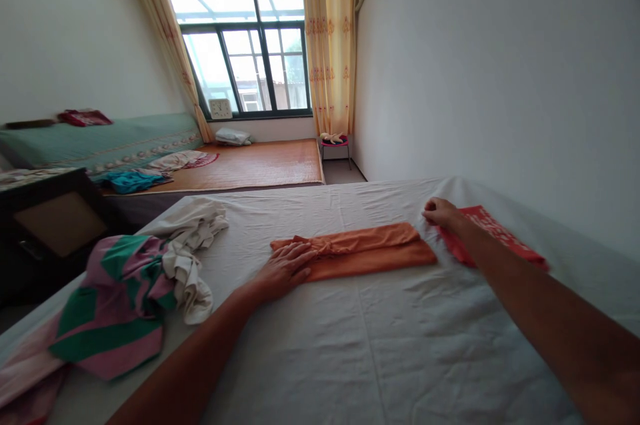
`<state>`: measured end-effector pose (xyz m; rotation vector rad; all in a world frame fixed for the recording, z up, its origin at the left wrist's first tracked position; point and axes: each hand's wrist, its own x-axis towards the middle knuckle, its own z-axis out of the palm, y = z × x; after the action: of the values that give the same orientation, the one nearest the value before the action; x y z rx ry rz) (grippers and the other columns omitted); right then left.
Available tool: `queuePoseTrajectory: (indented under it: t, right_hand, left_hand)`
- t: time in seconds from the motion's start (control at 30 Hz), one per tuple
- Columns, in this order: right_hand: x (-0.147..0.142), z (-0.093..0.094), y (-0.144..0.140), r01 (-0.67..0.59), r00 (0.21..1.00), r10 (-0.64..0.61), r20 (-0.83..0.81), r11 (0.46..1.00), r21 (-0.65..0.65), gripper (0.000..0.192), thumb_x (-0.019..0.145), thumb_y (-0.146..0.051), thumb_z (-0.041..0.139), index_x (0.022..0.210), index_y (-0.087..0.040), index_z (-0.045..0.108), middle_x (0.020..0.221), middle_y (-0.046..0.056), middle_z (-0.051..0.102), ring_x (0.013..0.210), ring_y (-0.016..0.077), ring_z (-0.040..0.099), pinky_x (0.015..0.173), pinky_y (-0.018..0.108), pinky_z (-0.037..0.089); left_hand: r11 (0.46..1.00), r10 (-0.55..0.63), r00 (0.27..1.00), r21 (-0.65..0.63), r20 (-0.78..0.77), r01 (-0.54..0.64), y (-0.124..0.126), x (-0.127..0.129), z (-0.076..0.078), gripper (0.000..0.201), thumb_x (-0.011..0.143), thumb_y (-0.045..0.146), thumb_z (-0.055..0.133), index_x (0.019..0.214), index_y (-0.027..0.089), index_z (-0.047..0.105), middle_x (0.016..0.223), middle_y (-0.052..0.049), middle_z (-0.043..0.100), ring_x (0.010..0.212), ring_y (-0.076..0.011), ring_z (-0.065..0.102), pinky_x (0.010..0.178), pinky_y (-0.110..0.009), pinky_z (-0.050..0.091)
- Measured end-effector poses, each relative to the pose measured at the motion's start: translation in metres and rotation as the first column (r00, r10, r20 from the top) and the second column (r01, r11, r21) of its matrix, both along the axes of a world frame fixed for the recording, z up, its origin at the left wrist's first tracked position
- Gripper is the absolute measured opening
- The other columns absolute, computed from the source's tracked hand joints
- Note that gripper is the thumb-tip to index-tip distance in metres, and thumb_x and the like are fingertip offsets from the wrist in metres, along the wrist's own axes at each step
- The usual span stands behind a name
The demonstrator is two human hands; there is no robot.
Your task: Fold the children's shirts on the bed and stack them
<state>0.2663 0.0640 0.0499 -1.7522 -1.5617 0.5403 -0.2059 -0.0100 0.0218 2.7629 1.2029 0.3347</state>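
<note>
Left hand (285, 268) spread on left end of rectangular folded orange cloth (373, 252) atop white sheet (320, 352), right hand (443, 213) curled near cloth's right end, fingertips together, anything pinched unclear, white-printed red cloth (507, 235) right of it, dark-framed glass window (261, 26) beyond

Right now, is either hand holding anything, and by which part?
No clear hold. Left hand lies flat on the long folded orange cloth, at its left end. Right hand, fingers curled: can't tell whether it pinches anything.
</note>
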Motion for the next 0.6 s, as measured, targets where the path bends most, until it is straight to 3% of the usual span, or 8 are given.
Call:
queuePoseTrajectory:
  t: [0.07,0.13,0.2,0.23,0.37,0.47,0.6]
  right_hand:
    - [-0.009,0.0,-0.001,-0.021,0.998,0.017,0.054,0.997,0.074,0.01,0.064,-0.027,0.061,0.07,-0.02,0.057,0.071,0.003,0.064,0.072,0.0185,0.06,0.074,0.032,0.048]
    - [-0.023,-0.006,-0.006,-0.19,0.97,0.171,0.172,0.976,0.103,0.014,0.07,-0.028,0.057,0.081,-0.022,0.063,0.087,0.004,0.068,0.086,0.0196,0.061,0.081,0.031,0.047]
    - [-0.037,-0.017,-0.014,-0.369,0.885,0.335,0.324,0.928,0.048,0.021,0.075,-0.03,0.054,0.091,-0.023,0.065,0.097,0.004,0.069,0.095,0.0203,0.061,0.085,0.03,0.046]
    - [-0.042,-0.023,-0.018,-0.386,0.851,0.35,0.392,0.922,0.014,0.023,0.076,-0.031,0.054,0.094,-0.023,0.066,0.1,0.005,0.069,0.098,0.0208,0.061,0.087,0.03,0.046]
    - [-0.045,-0.038,-0.03,-0.119,0.85,0.09,0.519,0.993,0.023,0.036,0.078,-0.034,0.057,0.107,-0.014,0.061,0.112,0.017,0.064,0.105,0.0267,0.059,0.092,0.037,0.043]
    - [-0.043,-0.035,-0.037,0.03,0.859,-0.015,0.512,0.999,-0.021,0.052,0.074,-0.045,0.061,0.11,-0.007,0.058,0.108,0.022,0.064,0.099,0.0292,0.061,0.084,0.036,0.046]
    - [-0.049,-0.024,-0.045,0.07,0.906,0.008,0.422,0.983,-0.168,0.037,0.065,-0.048,0.069,0.076,-0.012,0.065,0.076,0.014,0.068,0.079,0.0274,0.064,0.068,0.032,0.047]
  left_hand:
    - [1.0,0.004,1.0,0.001,-0.011,-0.004,-0.001,0.001,0.001,0.049,0.094,0.051,0.032,0.141,0.037,0.035,0.147,0.001,0.036,0.135,-0.023,0.031,0.112,-0.042,0.021]
    - [1.0,0.008,1.0,-0.002,-0.025,-0.008,-0.001,0.001,0.001,0.049,0.094,0.051,0.031,0.141,0.038,0.033,0.148,0.001,0.035,0.136,-0.023,0.03,0.112,-0.042,0.021]
    - [1.0,0.016,0.999,-0.012,-0.036,-0.017,-0.002,0.001,0.002,0.048,0.094,0.051,0.031,0.141,0.039,0.033,0.148,0.002,0.034,0.136,-0.0236,0.029,0.112,-0.043,0.021]
    - [1.0,0.02,0.999,-0.018,-0.039,-0.021,-0.003,0.0,0.003,0.048,0.094,0.051,0.031,0.141,0.04,0.034,0.149,0.002,0.034,0.136,-0.024,0.029,0.112,-0.043,0.022]
    - [0.999,0.02,0.999,-0.025,-0.026,-0.021,-0.004,-0.001,0.005,0.046,0.094,0.05,0.033,0.139,0.041,0.036,0.148,0.002,0.034,0.136,-0.0255,0.028,0.11,-0.045,0.023]
    - [1.0,0.015,1.0,0.002,-0.015,-0.015,-0.006,0.001,0.003,0.044,0.094,0.046,0.034,0.137,0.04,0.039,0.148,0.001,0.035,0.135,-0.0254,0.03,0.11,-0.045,0.023]
    - [0.996,0.04,0.999,0.08,0.014,-0.041,-0.012,0.008,-0.003,0.041,0.094,0.037,0.037,0.134,0.038,0.046,0.144,-0.001,0.042,0.131,-0.0247,0.036,0.109,-0.046,0.024]
